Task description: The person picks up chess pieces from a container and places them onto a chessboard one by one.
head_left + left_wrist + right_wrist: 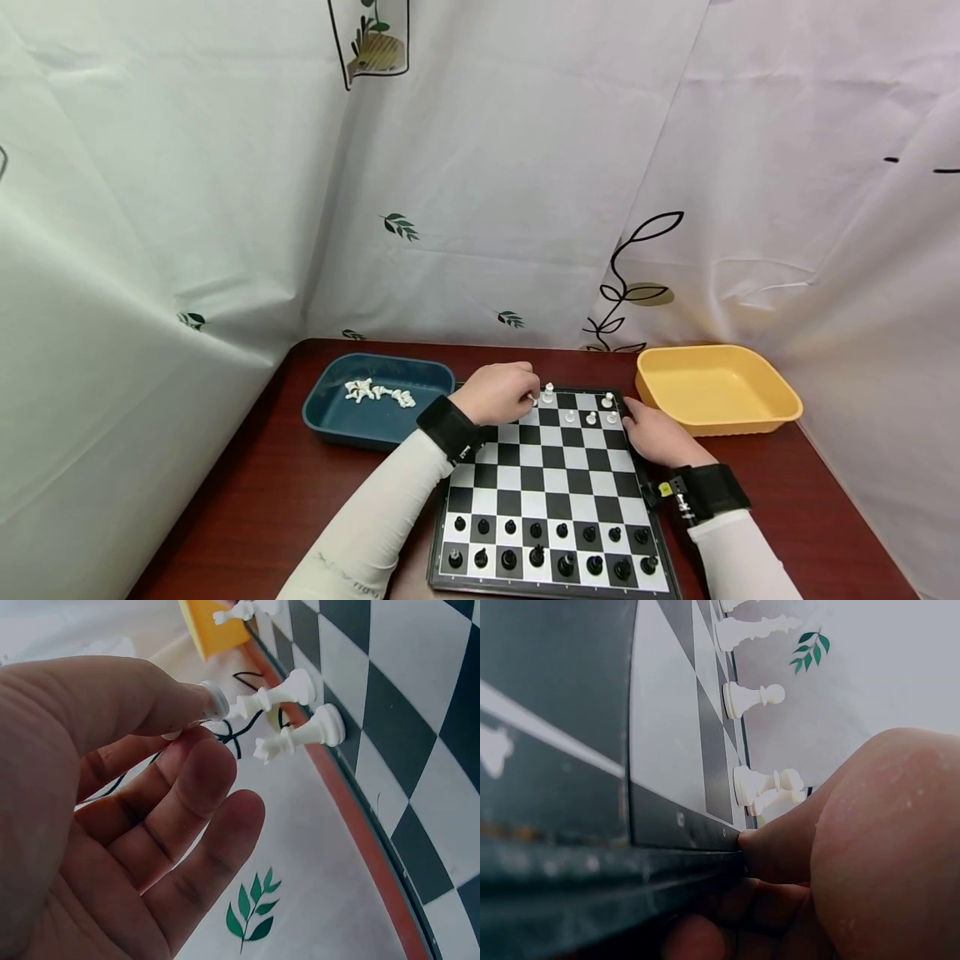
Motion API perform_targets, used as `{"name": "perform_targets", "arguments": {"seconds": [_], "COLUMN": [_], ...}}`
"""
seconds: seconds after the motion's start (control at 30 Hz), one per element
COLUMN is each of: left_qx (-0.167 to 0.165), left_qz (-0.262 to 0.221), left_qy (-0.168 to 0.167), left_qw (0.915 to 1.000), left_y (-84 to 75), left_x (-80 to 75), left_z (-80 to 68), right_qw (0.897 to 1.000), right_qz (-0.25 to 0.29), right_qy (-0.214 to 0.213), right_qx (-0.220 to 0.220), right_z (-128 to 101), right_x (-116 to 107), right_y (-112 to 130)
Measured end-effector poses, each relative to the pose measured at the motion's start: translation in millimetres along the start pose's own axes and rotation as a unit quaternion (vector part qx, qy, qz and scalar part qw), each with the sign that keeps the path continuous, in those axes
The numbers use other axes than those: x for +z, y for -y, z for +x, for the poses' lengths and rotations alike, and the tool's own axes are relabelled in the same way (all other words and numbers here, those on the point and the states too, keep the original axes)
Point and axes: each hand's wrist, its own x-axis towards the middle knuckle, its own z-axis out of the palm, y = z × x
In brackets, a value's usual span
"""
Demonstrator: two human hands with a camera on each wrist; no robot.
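A dark red-brown table [247, 500] stands in a corner hung with pale curtains [525, 167] printed with leaves. At the far left of it sits a blue tray [330, 412] holding a small heap of white chess pieces [377, 392]. Just right of the tray, the left hand [497, 393] hovers over the far left corner of the chessboard [551, 492]; its thumb and forefinger pinch a white piece [215, 701] by its round base, lifted off the squares, while the other fingers [196, 787] hang loosely bent. A few white pieces [548, 393] stand along the far rows just beside it — black pieces [536, 554] fill the two near rows, and the squares between are bare. The right hand [660, 437] rests at the board's right edge, its fingers curled against the rim — the thumb presses the side. Beyond it, near the table's right edge, stands a yellow tray [780, 408], well apart from the blue one.
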Motion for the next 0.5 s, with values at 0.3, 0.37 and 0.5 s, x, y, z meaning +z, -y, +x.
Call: {"name": "perform_targets", "arguments": {"seconds": [0.3,0.37,0.5], "left_qx": [0.022,0.026,0.027], "left_qz": [0.033,0.041,0.055], "left_qy": [0.017,0.021,0.031], "left_qw": [0.9991,0.9986,0.9976], "left_y": [-8.6,-10.1,-12.0], "left_x": [14.3,17.5,22.9], "left_z": [15.4,18.7,24.5], "right_qw": [1.0,1.0,1.0], "right_qz": [-0.001,-0.001,0.002], "right_qy": [0.005,0.007,0.008], "right_qx": [0.006,0.009,0.013], "right_z": [3,3,4], "right_x": [0,0,0], "right_y": [-2,-2,-3]}}
